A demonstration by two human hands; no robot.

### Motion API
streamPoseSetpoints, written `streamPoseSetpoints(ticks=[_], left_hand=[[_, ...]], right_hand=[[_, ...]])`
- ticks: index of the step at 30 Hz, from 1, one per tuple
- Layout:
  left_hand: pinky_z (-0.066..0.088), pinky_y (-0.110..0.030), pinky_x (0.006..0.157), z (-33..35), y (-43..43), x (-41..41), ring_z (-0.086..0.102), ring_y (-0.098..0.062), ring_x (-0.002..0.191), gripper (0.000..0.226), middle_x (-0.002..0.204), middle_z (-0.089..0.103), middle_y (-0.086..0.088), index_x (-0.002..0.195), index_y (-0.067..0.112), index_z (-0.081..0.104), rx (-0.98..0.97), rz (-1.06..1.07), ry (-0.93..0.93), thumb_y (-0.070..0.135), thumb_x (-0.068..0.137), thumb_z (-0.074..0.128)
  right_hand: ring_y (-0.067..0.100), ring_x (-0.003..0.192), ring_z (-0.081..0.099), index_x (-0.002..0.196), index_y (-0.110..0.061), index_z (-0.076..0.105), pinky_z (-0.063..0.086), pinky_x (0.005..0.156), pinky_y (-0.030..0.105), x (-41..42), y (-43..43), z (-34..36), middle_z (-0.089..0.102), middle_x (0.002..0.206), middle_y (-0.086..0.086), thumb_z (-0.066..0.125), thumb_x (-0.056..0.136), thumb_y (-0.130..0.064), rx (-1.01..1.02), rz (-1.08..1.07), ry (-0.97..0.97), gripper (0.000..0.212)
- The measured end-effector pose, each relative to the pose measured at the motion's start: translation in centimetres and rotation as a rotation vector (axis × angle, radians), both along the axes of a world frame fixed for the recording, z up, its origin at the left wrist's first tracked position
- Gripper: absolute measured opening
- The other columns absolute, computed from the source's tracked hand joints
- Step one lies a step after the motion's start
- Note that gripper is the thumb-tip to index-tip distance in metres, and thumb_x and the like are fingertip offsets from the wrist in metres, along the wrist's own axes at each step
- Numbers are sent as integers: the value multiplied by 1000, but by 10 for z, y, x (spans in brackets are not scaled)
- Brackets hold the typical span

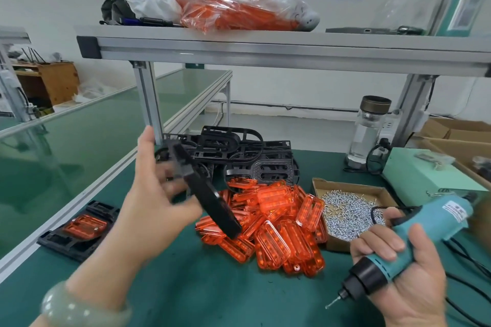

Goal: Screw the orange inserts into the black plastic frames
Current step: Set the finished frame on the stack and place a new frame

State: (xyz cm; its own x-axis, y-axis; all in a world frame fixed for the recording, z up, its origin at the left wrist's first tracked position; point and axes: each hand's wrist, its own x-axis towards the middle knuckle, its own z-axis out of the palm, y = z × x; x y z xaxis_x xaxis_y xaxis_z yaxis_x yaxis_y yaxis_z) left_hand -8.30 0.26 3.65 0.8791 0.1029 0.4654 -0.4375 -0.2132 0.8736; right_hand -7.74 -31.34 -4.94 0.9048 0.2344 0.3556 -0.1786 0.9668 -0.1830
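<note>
At 5 o'clock the right hand (406,281) has its grip clamped round a screwdriver (414,241). At 9 o'clock the left hand (156,204) grips 1 black frame (210,194), tilted, blurred, above the surface (202,287). This looks like a new piece starting: the frame needs laying flat, then an insert seating. The glossy, see-through orange inserts (279,228) are heaped centrally, with more frames (239,154) at 12 o'clock.
</note>
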Motion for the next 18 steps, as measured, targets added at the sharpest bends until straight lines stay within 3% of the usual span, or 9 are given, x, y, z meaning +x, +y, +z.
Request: streamPoseSetpoints(ticks=[2,4,6,8,11,14,16,18], left_hand=[[51,-12,67,-15,-12,-20,70,-12,90,116,102,68,0,128,68,20,-24,-122,64,-15,67,74],[51,-13,67,-33,-26,-35,68,-7,82,100,99,67,2,132,42,39,14,-192,84,-23,63,72],[51,-15,66,-50,-38,-42,64,-7,74,84,94,66,1,121,24,47,-2,-220,128,-25,58,74],[50,-18,65,-64,-42,-49,62,-10,70,75,90,66,-1,113,13,45,5,-262,201,-10,52,80],[49,-19,63,-70,-39,-60,63,-9,66,69,86,69,-1,108,12,41,111,-363,332,1,54,81],[52,-24,75,-77,-34,-45,66,-14,73,51,91,69,-3,103,14,47,334,-316,428,-1,65,79],[50,-38,88,-83,-30,-34,64,-26,84,25,84,65,-6,91,12,59,400,-250,600,-3,75,71],[44,-30,90,-86,-26,-29,58,-17,108,26,96,59,5,93,28,65,556,-209,548,5,81,67]], right_hand=[[10,53,55,97,-13,68,48,62,26,-4,0,3,56,61,-4,67,85,-32,-121,-256,72,23],[-1,44,44,88,-23,66,44,53,16,-7,2,9,45,53,-13,86,59,-35,-223,-424,136,37],[-2,44,43,88,-24,63,42,53,15,-8,4,11,43,53,-14,90,52,-33,-200,-439,149,45],[-2,44,43,89,-24,63,42,53,15,-9,3,10,44,53,-13,89,55,-33,-178,-421,147,43],[-2,45,44,89,-25,63,42,54,14,-12,0,10,46,53,-13,81,65,-33,-174,-428,110,31],[-3,46,44,91,-25,61,41,55,14,-13,-2,14,46,54,-14,89,55,-34,-184,-433,100,46],[-2,46,44,91,-25,60,42,55,15,-13,-4,14,46,55,-14,91,53,-33,-182,-435,104,50],[-2,47,44,92,-24,60,42,55,16,-13,-4,14,46,55,-14,90,53,-32,-177,-434,103,50]])
